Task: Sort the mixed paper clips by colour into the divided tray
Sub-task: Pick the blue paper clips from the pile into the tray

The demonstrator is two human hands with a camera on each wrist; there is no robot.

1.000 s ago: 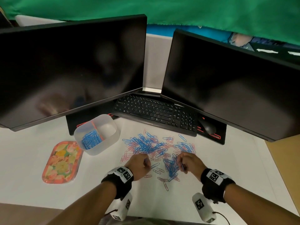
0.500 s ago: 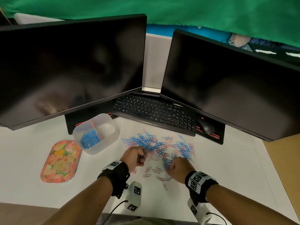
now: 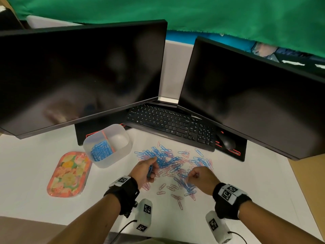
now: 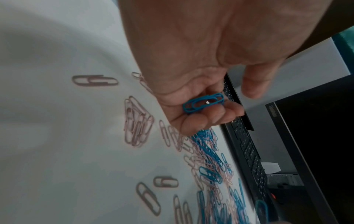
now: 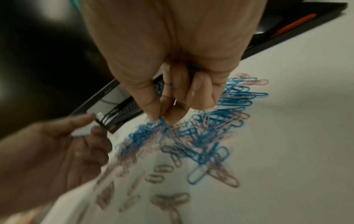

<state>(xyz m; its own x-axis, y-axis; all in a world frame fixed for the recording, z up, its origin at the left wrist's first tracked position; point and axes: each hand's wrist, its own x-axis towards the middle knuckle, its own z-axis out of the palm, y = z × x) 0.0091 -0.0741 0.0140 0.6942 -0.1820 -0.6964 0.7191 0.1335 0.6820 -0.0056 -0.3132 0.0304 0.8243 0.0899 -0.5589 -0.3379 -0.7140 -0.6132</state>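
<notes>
Blue and pink paper clips lie mixed and scattered on the white desk. My left hand hovers over the pile's left edge, its curled fingers holding a few blue clips against the palm, forefinger extended. To the right, my right hand reaches down into the pile, thumb and forefinger pinching a blue clip; another blue clip peeks from its curled fingers. The translucent divided tray stands at the left with blue clips in its left compartment; the right compartment looks bare.
A floral oval tray lies left of the divided tray. A black keyboard and mouse sit behind the pile under two dark monitors. Loose pink clips lie nearest me.
My left hand moved up-left to the pile's left edge with blue clips held in it. My right hand shifted left, then settled onto the pile's right part.
</notes>
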